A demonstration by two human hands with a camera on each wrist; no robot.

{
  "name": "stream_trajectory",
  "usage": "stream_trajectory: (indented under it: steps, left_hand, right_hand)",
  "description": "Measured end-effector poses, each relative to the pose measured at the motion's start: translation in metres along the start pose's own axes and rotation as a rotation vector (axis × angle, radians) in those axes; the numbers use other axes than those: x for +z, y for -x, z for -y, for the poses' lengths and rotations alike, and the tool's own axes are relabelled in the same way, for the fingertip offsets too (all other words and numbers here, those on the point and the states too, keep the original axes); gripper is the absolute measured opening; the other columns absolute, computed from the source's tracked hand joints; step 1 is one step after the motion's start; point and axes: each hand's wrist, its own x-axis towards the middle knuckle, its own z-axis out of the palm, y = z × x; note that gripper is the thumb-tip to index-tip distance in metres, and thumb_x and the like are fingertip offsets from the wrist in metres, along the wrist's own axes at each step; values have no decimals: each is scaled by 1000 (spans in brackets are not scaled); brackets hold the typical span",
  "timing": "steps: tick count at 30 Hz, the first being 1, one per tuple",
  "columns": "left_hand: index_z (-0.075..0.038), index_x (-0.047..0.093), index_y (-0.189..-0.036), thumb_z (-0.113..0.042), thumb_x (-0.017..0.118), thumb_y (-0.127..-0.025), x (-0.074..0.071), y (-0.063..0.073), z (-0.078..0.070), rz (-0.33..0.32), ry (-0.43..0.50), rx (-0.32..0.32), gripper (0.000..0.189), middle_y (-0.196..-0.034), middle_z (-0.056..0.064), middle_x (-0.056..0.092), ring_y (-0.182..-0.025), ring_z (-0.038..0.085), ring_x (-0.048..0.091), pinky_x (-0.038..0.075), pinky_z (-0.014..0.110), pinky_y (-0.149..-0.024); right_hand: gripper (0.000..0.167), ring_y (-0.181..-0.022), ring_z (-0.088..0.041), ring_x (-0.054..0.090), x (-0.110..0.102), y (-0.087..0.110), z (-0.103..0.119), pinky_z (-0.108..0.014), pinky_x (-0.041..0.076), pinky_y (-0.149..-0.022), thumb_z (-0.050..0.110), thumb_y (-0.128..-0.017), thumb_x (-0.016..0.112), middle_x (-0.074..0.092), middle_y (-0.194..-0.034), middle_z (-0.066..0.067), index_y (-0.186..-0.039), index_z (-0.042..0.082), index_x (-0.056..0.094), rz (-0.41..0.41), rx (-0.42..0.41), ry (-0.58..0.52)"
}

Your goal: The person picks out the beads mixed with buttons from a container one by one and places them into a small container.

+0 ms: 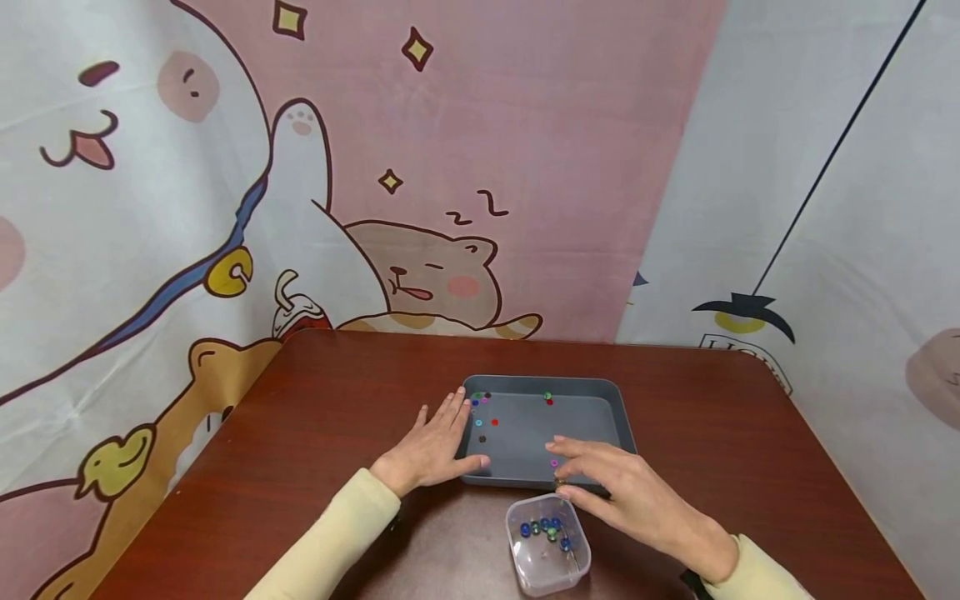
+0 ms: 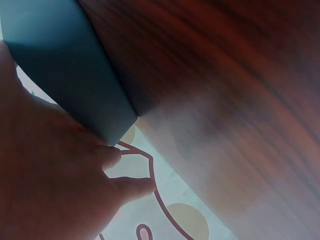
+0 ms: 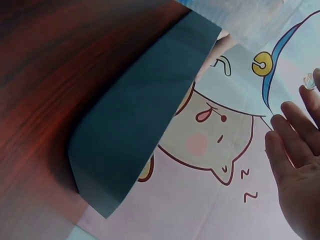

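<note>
My left hand (image 1: 431, 446) rests along the left side of a grey tray (image 1: 555, 429), fingers extended and thumb over its near corner. The same hand (image 2: 55, 165) lies against the tray wall (image 2: 65, 60) in the left wrist view. Over the tray's near right part, my right hand (image 1: 630, 496) pinches a small glass marble (image 3: 309, 81) between its thumb and a fingertip. Just below that hand stands a clear plastic box (image 1: 551, 575) with several blue and green marbles (image 1: 545, 524) inside.
Small colored beads (image 1: 495, 422) lie scattered in the tray, mostly on its left side. A green piece (image 1: 547, 396) and a red bead (image 1: 550, 402) are near the far wall. All stands on a brown wooden table (image 1: 360, 375), with a cartoon-printed cloth (image 1: 570, 167) behind.
</note>
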Motion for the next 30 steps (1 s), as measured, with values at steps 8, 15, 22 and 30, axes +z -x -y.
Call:
stream_trajectory:
  steps: [8,15,22,30]
  left_hand:
    - [1,21,-164,-75,48,-96,0,0,-1,2,2,-9,105,-173,14,5,-159,31,12,18,64,-121]
    - [1,21,-163,-74,49,-96,1,-1,-1,3,1,-14,105,-173,14,5,-159,31,12,18,63,-121]
    - [2,22,-163,-73,49,-96,0,-2,-1,-2,-5,-8,104,-173,15,6,-158,31,13,19,64,-121]
    - [2,22,-163,-73,50,-96,0,-2,-2,-1,1,-11,104,-173,15,6,-159,31,12,19,64,-121]
  right_hand:
    - [19,-128,-22,63,6,5,3,-16,39,-109,25,-94,78,67,-137,-2,-111,30,71,70,-54,-59]
    - [11,-129,-23,62,12,7,2,-17,34,-114,30,-98,74,66,-138,2,-107,26,73,107,-128,-17]
    - [11,-130,-24,61,15,9,1,-20,36,-114,30,-97,75,66,-138,1,-107,25,74,110,-158,16]
    - [15,-131,-24,61,19,10,1,-21,33,-116,28,-93,80,66,-139,0,-105,21,75,121,-199,48]
